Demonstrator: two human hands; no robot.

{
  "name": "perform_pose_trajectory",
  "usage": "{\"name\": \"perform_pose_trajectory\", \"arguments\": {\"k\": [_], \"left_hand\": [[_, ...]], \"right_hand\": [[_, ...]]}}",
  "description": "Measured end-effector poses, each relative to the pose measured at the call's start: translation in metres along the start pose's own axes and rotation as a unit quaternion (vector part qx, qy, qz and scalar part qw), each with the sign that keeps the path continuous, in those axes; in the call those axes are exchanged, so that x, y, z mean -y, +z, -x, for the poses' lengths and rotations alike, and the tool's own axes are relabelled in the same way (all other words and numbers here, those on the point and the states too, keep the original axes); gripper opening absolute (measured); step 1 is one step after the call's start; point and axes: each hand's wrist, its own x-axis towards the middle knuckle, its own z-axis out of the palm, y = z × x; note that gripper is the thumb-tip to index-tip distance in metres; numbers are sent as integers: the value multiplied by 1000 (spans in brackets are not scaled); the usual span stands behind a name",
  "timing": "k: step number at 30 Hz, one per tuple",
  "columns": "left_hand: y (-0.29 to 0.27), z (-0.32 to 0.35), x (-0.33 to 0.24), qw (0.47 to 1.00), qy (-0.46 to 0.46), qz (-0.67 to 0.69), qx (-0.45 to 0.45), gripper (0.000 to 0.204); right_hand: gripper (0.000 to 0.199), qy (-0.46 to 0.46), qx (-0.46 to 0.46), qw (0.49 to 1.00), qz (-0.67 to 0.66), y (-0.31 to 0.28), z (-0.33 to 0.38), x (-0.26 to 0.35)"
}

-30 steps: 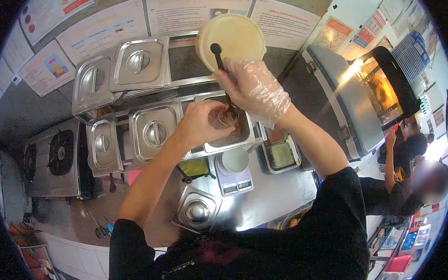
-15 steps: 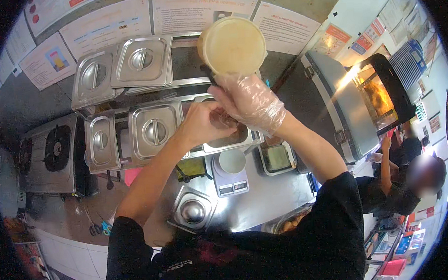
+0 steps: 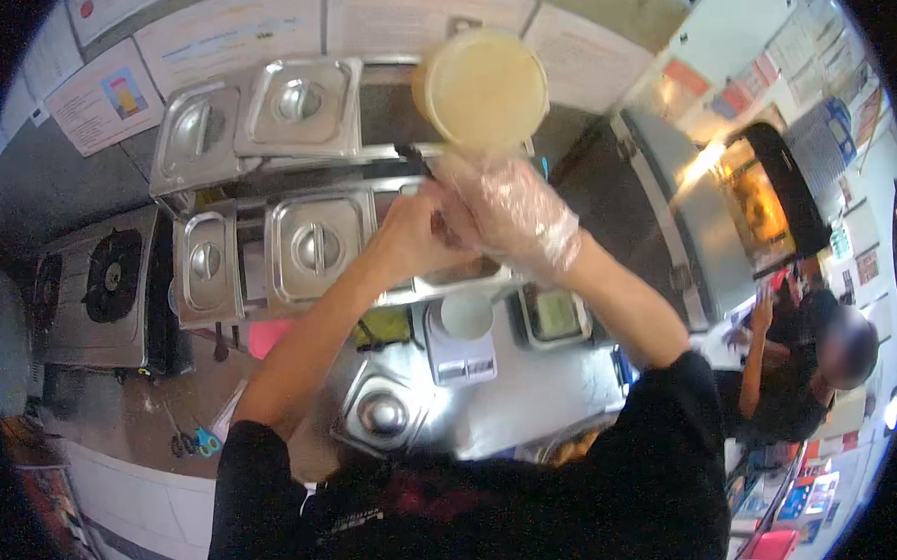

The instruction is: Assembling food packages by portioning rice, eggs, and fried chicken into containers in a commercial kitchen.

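My bare left hand (image 3: 419,237) and my right hand (image 3: 518,215), in a clear plastic glove, meet over an uncovered steel pan (image 3: 460,275) in the front row. The left fingers are curled closed; what they hold, if anything, is hidden. My right fingers are also bent closed against the left hand, their grip blurred by motion. A short dark handle-like piece (image 3: 413,159) shows beside the gloved hand; I cannot tell whether it is held. Just beyond the hands stands a round tub with a cream lid (image 3: 487,90).
Lidded steel pans (image 3: 319,248) stand to the left, beyond them a gas stove (image 3: 103,285). Nearer me are a kitchen scale (image 3: 462,354) with a white cup (image 3: 462,316), a loose steel lid (image 3: 382,411) and scissors (image 3: 207,443). A grey box (image 3: 681,225) and another person (image 3: 789,390) are right.
The whole view has shifted slightly. My hands have drawn closer together over the pan, and the gloved hand covers more of the left fingers.
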Motion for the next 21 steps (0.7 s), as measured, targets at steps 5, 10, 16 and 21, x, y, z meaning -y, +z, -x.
{"name": "perform_pose_trajectory", "arguments": {"k": [5,10,16,21], "left_hand": [[-2,3,-1,997,-58,1,46,45],[-4,14,7,996,-74,46,-17,50],[-15,15,6,998,-48,0,-31,49],[-16,5,4,993,60,-71,-73,49]], "right_hand": [[19,25,-107,994,27,-6,-6,-2],[25,269,-261,927,0,-5,35,-32],[29,398,-476,750,-228,50,111,-40],[27,439,-331,796,-253,124,134,-43]]}}
